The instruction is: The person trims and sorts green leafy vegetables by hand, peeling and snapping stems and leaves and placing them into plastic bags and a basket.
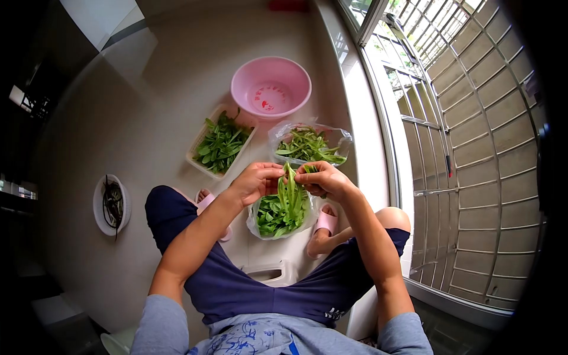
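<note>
Between my two hands stands a long leafy green stalk [290,188], its top end up and its leaves hanging down. My left hand [258,182] pinches it near the top from the left. On its right side my right hand [325,179] is closed with a bit of green leaf at the fingertips. Below both hands lies a clear plastic bag [253,228] full of leafy greens [275,218]. Just beyond my right hand is another clear bag [340,135] with cut-looking green stems and leaves [305,144].
A rectangular tray [195,158] of leaves [222,142] sits ahead to the left, beside a pink basin [236,89]. Farther left is a white bowl [99,207] with dark, thin strands [112,204]. A low ledge and barred window [461,148] run along the right.
</note>
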A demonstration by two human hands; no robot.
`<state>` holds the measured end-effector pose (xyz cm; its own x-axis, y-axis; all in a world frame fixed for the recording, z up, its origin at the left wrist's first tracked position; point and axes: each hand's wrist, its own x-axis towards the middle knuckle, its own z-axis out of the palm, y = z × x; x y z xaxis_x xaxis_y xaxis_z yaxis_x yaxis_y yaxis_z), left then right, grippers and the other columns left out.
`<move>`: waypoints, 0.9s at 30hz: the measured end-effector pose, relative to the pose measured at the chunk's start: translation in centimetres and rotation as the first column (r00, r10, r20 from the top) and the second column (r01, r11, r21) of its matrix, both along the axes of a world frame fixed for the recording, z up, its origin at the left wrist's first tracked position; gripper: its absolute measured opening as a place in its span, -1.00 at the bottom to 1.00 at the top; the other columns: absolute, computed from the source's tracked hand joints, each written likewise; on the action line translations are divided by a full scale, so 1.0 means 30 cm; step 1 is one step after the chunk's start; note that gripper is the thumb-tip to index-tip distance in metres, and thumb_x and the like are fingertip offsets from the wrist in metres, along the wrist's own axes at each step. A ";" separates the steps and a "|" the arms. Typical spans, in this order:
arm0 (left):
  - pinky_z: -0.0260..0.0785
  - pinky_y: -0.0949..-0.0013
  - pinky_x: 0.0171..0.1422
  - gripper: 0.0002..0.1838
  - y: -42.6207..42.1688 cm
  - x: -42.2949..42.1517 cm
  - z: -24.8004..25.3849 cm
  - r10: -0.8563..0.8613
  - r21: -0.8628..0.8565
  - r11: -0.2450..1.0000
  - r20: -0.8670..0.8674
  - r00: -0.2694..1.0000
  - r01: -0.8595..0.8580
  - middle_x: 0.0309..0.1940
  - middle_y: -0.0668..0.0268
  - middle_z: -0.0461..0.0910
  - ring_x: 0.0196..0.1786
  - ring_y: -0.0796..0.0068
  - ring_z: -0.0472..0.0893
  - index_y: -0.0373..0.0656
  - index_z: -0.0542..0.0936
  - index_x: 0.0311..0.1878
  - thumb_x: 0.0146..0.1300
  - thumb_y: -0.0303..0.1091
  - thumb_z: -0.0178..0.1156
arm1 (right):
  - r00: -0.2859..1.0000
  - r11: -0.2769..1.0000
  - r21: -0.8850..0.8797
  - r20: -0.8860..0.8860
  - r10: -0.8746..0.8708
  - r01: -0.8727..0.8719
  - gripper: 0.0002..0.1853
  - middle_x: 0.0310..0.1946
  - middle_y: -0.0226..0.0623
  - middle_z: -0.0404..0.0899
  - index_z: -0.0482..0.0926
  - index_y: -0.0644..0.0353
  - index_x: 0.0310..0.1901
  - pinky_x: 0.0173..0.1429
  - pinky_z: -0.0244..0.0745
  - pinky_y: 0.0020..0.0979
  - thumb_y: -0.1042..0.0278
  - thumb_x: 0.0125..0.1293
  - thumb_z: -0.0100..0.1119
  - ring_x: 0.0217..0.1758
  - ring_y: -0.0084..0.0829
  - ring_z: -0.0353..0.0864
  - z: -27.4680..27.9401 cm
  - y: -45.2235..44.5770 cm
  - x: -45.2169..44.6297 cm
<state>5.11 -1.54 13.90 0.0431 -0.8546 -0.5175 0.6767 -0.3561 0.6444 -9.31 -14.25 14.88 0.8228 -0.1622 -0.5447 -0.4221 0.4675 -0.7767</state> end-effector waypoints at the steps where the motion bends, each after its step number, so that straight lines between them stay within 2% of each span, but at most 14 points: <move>1: 0.39 0.52 -0.32 -0.85 0.009 0.007 0.003 -0.003 -0.011 1.000 -0.043 0.999 0.003 -0.49 0.38 0.49 -0.47 0.61 0.49 -0.20 0.44 -0.29 0.06 -0.38 0.06 | 1.000 0.999 0.048 0.002 -0.002 0.002 -0.90 -0.78 -0.58 0.17 0.42 0.20 -0.45 -0.70 -0.17 -0.66 0.38 0.08 0.08 -0.79 -0.75 0.01 0.002 0.001 0.004; 4: 0.39 0.45 -0.28 -0.78 0.032 0.051 -0.043 -0.053 -0.089 0.995 -0.129 0.990 0.042 -0.51 0.31 0.49 -0.45 0.56 0.50 -0.26 0.39 -0.17 0.06 -0.47 -0.02 | 1.000 0.992 0.128 0.006 0.008 -0.009 -0.91 -0.78 -0.58 0.18 0.42 0.20 -0.45 -0.71 -0.17 -0.67 0.40 0.08 0.07 -0.79 -0.75 0.01 0.006 0.008 0.012; 9: 0.32 0.48 -0.38 -0.83 0.050 0.059 -0.055 -0.091 -0.112 0.991 -0.194 0.977 0.070 -0.60 0.33 0.46 -0.53 0.58 0.45 -0.26 0.43 -0.24 0.11 -0.41 -0.04 | 0.998 0.986 0.158 -0.002 0.058 -0.057 -0.92 -0.77 -0.57 0.20 0.42 0.20 -0.46 -0.71 -0.14 -0.67 0.41 0.09 0.06 -0.78 -0.74 0.04 -0.001 0.037 0.023; 13: 0.29 0.50 -0.41 -0.85 0.052 0.056 -0.055 -0.101 -0.122 0.989 -0.131 0.986 0.085 -0.60 0.33 0.46 -0.55 0.57 0.44 -0.25 0.44 -0.31 0.12 -0.39 -0.05 | 0.997 0.981 0.177 0.014 0.081 -0.082 -0.92 -0.76 -0.57 0.22 0.43 0.20 -0.47 -0.71 -0.13 -0.68 0.41 0.08 0.07 -0.78 -0.74 0.06 0.005 0.041 0.025; 17: 0.35 0.46 -0.36 -0.86 0.050 0.054 -0.022 -0.085 -0.021 0.996 -0.058 0.995 0.084 -0.55 0.31 0.49 -0.51 0.54 0.48 -0.25 0.45 -0.34 0.10 -0.38 -0.02 | 0.991 0.983 0.123 0.029 0.131 -0.133 -0.91 -0.74 -0.56 0.25 0.44 0.21 -0.46 -0.70 -0.11 -0.69 0.40 0.04 0.11 -0.77 -0.75 0.08 0.020 0.033 0.025; 21: 0.38 0.43 -0.34 -0.86 0.049 0.056 -0.018 -0.112 -0.013 0.994 -0.035 0.993 0.111 -0.51 0.29 0.51 -0.47 0.51 0.51 -0.24 0.46 -0.36 0.08 -0.37 0.00 | 0.987 0.983 0.088 0.028 0.159 -0.161 -0.89 -0.72 -0.56 0.28 0.46 0.22 -0.46 -0.68 -0.09 -0.70 0.39 0.02 0.14 -0.75 -0.76 0.09 0.017 0.030 0.024; 23: 0.35 0.45 -0.39 -0.88 0.046 0.054 -0.026 -0.122 0.003 0.992 -0.127 0.984 0.123 -0.53 0.30 0.50 -0.50 0.50 0.49 -0.21 0.46 -0.40 0.05 -0.37 0.03 | 0.987 0.987 0.036 0.021 0.156 -0.157 -0.89 -0.70 -0.55 0.30 0.46 0.21 -0.45 -0.67 -0.09 -0.71 0.39 0.02 0.14 -0.74 -0.77 0.10 0.022 0.034 0.024; 27: 0.35 0.46 -0.39 -0.87 0.045 0.046 -0.030 -0.086 0.059 0.994 -0.148 0.985 0.096 -0.54 0.31 0.50 -0.50 0.50 0.49 -0.22 0.47 -0.39 0.05 -0.37 0.02 | 0.988 0.987 -0.051 -0.007 0.153 -0.153 -0.88 -0.65 -0.55 0.34 0.48 0.20 -0.41 -0.66 -0.06 -0.72 0.39 0.02 0.14 -0.71 -0.79 0.12 0.048 0.036 0.025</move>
